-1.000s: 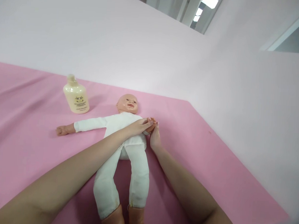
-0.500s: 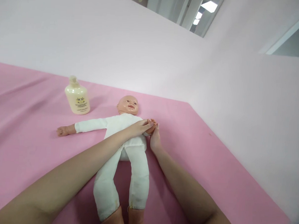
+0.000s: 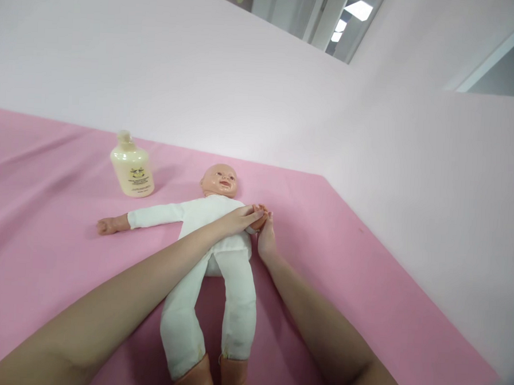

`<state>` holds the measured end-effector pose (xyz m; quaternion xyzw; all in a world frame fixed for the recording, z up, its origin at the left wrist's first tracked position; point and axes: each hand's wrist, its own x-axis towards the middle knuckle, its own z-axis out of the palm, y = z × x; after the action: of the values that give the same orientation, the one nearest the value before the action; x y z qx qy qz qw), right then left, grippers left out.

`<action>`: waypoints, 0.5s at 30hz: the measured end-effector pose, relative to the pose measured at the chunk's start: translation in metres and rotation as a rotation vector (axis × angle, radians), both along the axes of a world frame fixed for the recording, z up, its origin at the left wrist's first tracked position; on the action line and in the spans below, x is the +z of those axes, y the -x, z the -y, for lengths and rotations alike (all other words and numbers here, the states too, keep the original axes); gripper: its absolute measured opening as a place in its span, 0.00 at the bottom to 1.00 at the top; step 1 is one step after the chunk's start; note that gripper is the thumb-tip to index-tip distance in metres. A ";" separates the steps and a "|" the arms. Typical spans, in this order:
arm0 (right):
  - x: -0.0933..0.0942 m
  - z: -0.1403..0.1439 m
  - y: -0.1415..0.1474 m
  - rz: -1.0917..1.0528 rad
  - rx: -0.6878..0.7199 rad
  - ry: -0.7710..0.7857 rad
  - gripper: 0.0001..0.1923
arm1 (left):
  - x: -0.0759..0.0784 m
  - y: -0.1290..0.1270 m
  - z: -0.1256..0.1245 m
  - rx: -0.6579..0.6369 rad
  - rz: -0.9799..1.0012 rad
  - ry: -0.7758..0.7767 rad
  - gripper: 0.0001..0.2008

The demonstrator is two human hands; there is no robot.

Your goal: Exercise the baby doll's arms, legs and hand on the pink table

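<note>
A baby doll with a white cloth body lies on its back, its head toward the wall. My left hand reaches across its torso, fingers closed on the doll's small hand at the right side. From the right, my right hand is closed round that same doll hand, its palm beside it and most fingers hidden. The doll's other arm stretches out to the left, touched by neither hand. Below my left forearm the doll's legs point toward me.
A cream-coloured lotion bottle stands upright left of the doll's head. Pink cloth covers the surface, with creases at the left. A white wall rises behind, with a window at the top.
</note>
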<state>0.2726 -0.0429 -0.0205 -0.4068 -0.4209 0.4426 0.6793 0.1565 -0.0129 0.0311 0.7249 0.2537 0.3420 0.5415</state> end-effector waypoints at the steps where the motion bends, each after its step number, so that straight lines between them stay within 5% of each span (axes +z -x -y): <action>1: 0.001 0.000 0.000 0.001 0.003 -0.002 0.27 | 0.000 0.000 0.000 0.002 -0.004 -0.001 0.30; 15: 0.001 0.000 0.000 0.002 -0.001 0.005 0.27 | -0.005 0.000 -0.003 -0.023 0.011 0.011 0.29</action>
<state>0.2723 -0.0426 -0.0199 -0.4089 -0.4202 0.4429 0.6783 0.1562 -0.0095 0.0258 0.7230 0.2441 0.3385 0.5506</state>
